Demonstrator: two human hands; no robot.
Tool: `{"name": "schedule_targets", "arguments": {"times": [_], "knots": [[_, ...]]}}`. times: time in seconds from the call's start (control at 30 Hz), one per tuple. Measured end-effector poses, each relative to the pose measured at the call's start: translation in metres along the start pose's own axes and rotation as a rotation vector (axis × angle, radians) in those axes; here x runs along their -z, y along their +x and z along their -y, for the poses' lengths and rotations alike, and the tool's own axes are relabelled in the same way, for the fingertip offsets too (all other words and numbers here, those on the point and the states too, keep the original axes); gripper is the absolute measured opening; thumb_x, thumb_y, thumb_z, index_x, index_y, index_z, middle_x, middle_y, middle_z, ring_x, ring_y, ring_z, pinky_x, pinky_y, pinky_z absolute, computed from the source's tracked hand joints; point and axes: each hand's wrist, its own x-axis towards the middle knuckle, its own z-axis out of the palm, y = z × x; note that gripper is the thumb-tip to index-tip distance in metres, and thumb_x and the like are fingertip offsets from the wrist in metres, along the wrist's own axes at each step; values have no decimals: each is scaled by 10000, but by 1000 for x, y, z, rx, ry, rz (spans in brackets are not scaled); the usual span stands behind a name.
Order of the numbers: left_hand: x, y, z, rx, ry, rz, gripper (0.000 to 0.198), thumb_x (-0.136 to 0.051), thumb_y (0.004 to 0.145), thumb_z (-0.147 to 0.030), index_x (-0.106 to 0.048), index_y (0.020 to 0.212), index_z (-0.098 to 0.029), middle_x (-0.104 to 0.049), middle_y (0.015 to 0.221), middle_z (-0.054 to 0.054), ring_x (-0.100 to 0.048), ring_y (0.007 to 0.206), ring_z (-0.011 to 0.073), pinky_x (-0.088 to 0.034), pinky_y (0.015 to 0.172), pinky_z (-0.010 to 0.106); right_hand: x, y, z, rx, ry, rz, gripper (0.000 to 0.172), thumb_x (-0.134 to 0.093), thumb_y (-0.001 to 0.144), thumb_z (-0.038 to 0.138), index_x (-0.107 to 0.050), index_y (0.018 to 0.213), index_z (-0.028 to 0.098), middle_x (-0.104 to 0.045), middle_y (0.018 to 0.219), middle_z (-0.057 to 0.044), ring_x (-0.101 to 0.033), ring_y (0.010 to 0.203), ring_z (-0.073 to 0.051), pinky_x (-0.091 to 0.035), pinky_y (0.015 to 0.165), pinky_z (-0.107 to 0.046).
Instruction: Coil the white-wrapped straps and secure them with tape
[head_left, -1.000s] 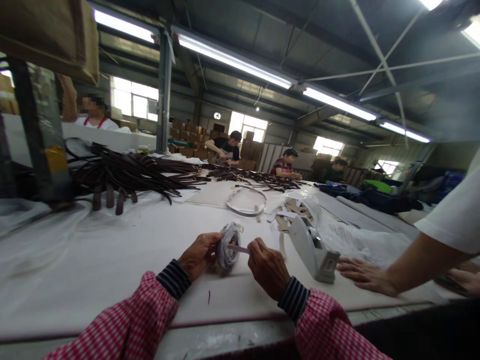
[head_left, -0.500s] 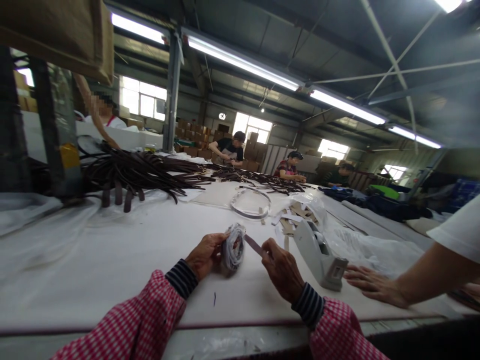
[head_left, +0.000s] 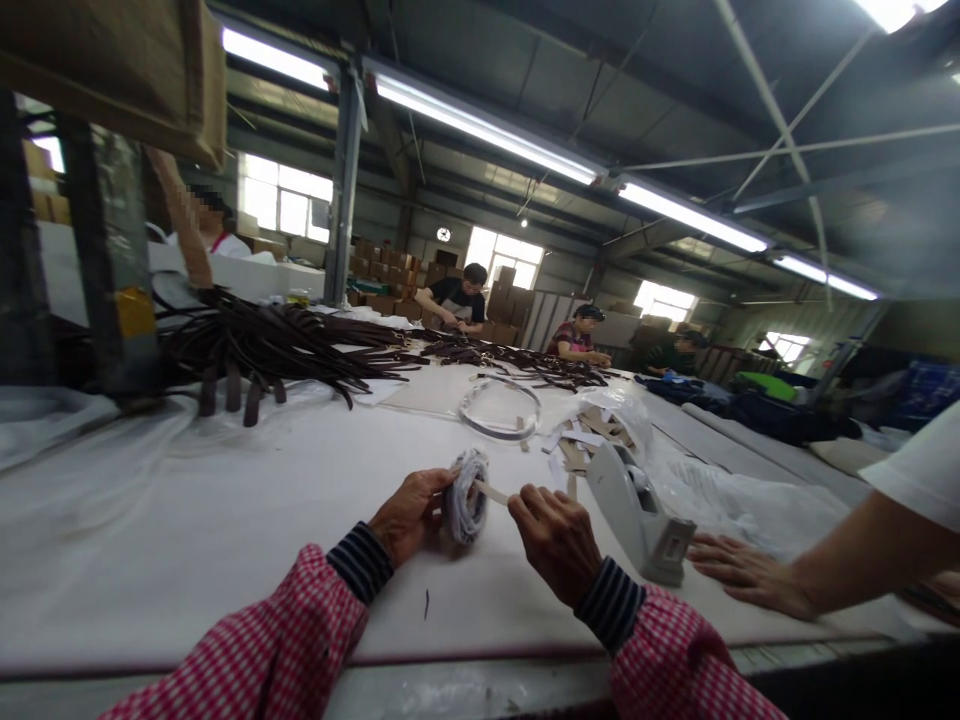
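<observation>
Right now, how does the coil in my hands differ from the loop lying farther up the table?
The coil is tightly wound and compact; the loop is one wide, open ring. The coil stands on edge, gripped by your left hand, with your right hand pinching a strip at it; the loop lies flat on the table, untouched. Both look pale.

White-covered table (head_left: 225, 520), heap of dark straps (head_left: 277, 345) (far left), tape dispenser (head_left: 637, 505), card scraps (head_left: 581, 440), crumpled clear plastic (head_left: 739, 500)
</observation>
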Motion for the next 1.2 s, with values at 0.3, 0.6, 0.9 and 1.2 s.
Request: {"name": "schedule_targets", "arguments": {"times": [0.3,0.6,0.9,1.2], "knots": [[-6,-6,0,-91,148,31,422,-797,696,-491,-703,902,-135,-675,823,54,-606,758,186,-458,622,258,-6,23,16,88,-35,-16,202,-475,1001,98,-569,851,196,-591,776,-38,-460,681,-214,-234,627,-360],[-12,-10,-9,-386,650,2,322,-721,795,-387,-499,671,-190,-452,656,-54,-429,651,141,-322,642,283,-10,19,23,-3,229,-23,212,-433,1007,74,-625,989,161,-628,867,-54,-537,751,-191,-372,656,-309],[-12,-8,25,-683,1710,178,60,-574,920,-191,-629,901,-174,-669,998,64,-607,973,258,-369,883,432,-25,-16,31,-118,603,-60,114,-563,983,144,-657,939,192,-659,1105,-83,-619,959,-194,-518,794,-284],[-7,-5,19,-623,1639,259,72,-580,885,-175,-645,916,-166,-676,1008,65,-618,979,251,-377,873,406,-28,-18,28,-102,606,-18,223,-494,1037,227,-645,876,199,-699,903,-46,-572,836,-186,-480,786,-300]]}}
